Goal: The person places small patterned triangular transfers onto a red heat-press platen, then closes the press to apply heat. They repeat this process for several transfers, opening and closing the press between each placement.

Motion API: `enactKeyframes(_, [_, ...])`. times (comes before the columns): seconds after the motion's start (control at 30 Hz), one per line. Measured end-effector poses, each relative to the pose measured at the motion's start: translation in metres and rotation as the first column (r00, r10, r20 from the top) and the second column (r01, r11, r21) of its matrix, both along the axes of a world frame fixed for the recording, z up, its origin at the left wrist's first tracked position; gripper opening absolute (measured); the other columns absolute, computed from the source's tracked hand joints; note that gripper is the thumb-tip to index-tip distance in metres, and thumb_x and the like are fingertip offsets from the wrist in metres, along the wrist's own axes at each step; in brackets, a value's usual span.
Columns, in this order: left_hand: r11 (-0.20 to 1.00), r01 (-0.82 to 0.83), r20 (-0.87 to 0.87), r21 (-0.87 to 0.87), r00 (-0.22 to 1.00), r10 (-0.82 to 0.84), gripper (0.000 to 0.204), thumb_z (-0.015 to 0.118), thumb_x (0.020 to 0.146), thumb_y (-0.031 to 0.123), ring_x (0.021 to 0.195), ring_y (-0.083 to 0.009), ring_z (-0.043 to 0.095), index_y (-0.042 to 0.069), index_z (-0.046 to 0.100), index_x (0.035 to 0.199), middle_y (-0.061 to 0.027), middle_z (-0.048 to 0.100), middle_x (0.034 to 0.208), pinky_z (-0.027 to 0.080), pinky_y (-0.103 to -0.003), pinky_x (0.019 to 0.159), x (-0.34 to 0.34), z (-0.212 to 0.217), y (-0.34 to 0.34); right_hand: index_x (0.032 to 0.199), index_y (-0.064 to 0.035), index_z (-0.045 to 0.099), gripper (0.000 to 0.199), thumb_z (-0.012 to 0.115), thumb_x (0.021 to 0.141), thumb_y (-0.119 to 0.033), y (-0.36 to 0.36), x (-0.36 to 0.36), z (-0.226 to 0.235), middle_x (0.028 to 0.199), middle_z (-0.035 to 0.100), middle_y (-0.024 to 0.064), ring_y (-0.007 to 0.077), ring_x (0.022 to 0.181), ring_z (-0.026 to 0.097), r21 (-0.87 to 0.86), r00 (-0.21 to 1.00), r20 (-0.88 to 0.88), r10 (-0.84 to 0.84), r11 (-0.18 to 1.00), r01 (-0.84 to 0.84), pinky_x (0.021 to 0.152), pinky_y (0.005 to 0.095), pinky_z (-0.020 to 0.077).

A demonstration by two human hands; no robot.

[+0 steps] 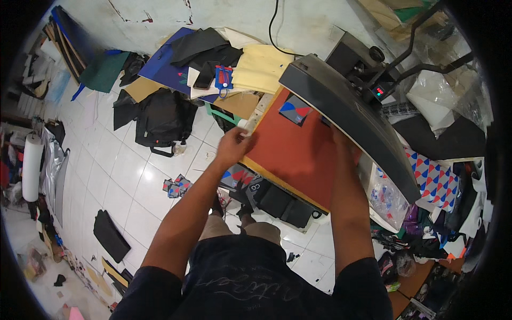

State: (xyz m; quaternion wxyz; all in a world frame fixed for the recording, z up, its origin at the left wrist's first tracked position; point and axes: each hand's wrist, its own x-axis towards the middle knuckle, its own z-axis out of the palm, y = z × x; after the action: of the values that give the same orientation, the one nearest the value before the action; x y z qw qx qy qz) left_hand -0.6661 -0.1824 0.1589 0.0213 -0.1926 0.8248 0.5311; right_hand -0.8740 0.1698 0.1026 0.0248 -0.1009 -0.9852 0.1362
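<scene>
A heat press stands in front of me, its dark upper plate point(346, 106) swung open above an orange-red pad point(290, 149). On the far part of the pad lies a dark grey piece point(295, 110) with red and blue drop shapes. My left hand point(233, 146) is at the pad's left edge, fingers curled together beside a small white part; what they hold, if anything, is unclear. My right hand point(341, 137) reaches in under the upper plate's edge, its fingers mostly hidden. Close to it, a dark edge of another piece shows.
Beyond the press are yellow cloth point(261, 66), a phone point(204, 80) and dark sheets point(200, 45). A black backpack point(162, 118) and several printed pieces point(177, 186) lie on the tiled floor. Right of the press are patterned sheets point(434, 178) and a clear plastic bag point(389, 194).
</scene>
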Motion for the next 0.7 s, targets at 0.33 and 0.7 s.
enactKeyframes(0.33, [0.866, 0.043, -0.016, -0.498, 0.998, -0.058, 0.043, 0.069, 0.080, 0.039, 0.098, -0.0313, 0.062, 0.006, 0.064, 0.108, -0.0155, 0.062, 0.101, 0.048, -0.045, 0.086, -0.112, 0.008, 0.071, 0.108, -0.0035, 0.061, 0.029, 0.063, 0.092, -0.027, 0.007, -0.023, -0.012, 0.097, 0.066, 0.0127, 0.0263, 0.086, 0.067, -0.053, 0.999, -0.046, 0.023, 0.998, -0.025, 0.072, 0.0353, 0.0514])
enactKeyframes(0.7, [0.826, -0.019, 0.159, -0.564, 0.979, 0.131, 0.035, 0.066, 0.081, 0.024, 0.111, -0.0260, 0.053, 0.012, 0.057, 0.113, -0.0095, 0.056, 0.115, 0.039, -0.044, 0.093, -0.159, -0.005, 0.112, 0.108, -0.0067, 0.060, 0.023, 0.063, 0.091, -0.023, 0.015, -0.024, -0.021, 0.097, 0.064, 0.0086, 0.0222, 0.083, 0.066, -0.189, 0.999, -0.053, 0.009, 0.982, -0.019, 0.069, 0.0326, 0.0509])
